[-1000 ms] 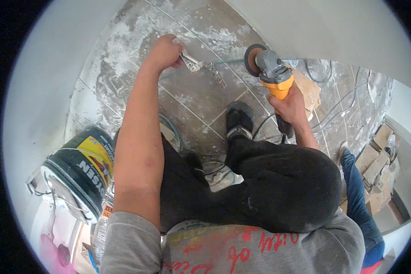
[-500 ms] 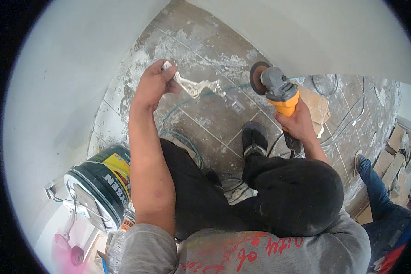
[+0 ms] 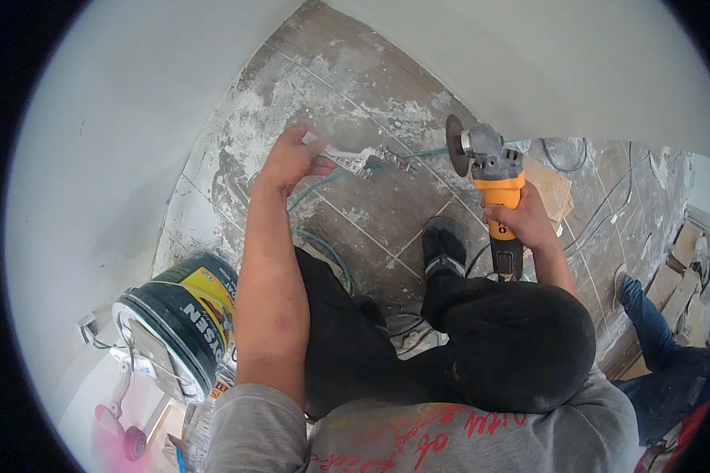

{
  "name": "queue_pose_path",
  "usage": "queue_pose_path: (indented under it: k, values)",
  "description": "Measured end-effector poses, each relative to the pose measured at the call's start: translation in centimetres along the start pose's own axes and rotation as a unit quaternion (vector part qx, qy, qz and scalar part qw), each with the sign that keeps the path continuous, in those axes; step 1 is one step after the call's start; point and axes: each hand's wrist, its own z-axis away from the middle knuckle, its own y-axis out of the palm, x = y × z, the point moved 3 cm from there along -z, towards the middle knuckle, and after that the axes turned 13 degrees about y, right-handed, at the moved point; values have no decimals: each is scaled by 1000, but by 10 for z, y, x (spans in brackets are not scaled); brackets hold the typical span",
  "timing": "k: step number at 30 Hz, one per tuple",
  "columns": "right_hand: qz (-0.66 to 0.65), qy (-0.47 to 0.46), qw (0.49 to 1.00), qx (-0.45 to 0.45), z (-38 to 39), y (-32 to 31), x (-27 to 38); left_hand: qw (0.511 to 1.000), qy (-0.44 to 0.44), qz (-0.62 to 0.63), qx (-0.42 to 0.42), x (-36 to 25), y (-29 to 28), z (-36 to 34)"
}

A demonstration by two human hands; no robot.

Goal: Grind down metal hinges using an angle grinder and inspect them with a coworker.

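Observation:
My left hand (image 3: 290,162) is raised at the upper middle, with thumb and fingers closed on one end of a pale, silvery metal bracket-like part (image 3: 353,161). Its far end, narrow and knobbly, points right toward the grinder; its exact kind cannot be made out. In my right hand (image 3: 530,217) is a yellow, grey and black angle grinder (image 3: 497,169), gripped round the body. The grinder's dark round disc (image 3: 455,147) stands on edge, facing the metal part with a gap between them. Whether the disc is spinning cannot be told.
A dark green paint bucket (image 3: 185,315) stands at the left, a pink blurred fan (image 3: 122,437) below it. Cables (image 3: 599,225) and a green hose (image 3: 323,244) cross the plaster-smeared tile floor (image 3: 371,87). Another person's leg (image 3: 647,323) and cardboard (image 3: 678,292) are at the right.
My left hand has moved right and slightly down with the metal part, which is turned more level. The grinder has turned more upright and shifted slightly right and down, its disc now seen nearly edge-on.

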Motion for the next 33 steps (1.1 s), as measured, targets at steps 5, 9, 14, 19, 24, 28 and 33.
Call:
queue_pose_path:
  k: [5,9,14,19,24,28,33]
  values:
    - [-73,23,995,57,-3,6,4,994,-100,40,11,42,7,-13]
    - [-64,11,996,55,-10,7,2,991,-120,-59,-5,90,-2,-27]
    - [-38,9,998,41,-9,5,5,789,101,-605,-31,80,17,-25]
    - [-30,17,999,36,-9,5,1,811,166,-554,88,54,54,-19]
    - [-4,16,999,34,-8,6,2,852,227,-468,64,73,63,-26]
    - [-29,13,999,39,-9,6,1,869,148,-472,-16,69,70,-33]
    - [-58,49,994,72,-31,12,10,985,-13,-148,-86,56,68,-19]
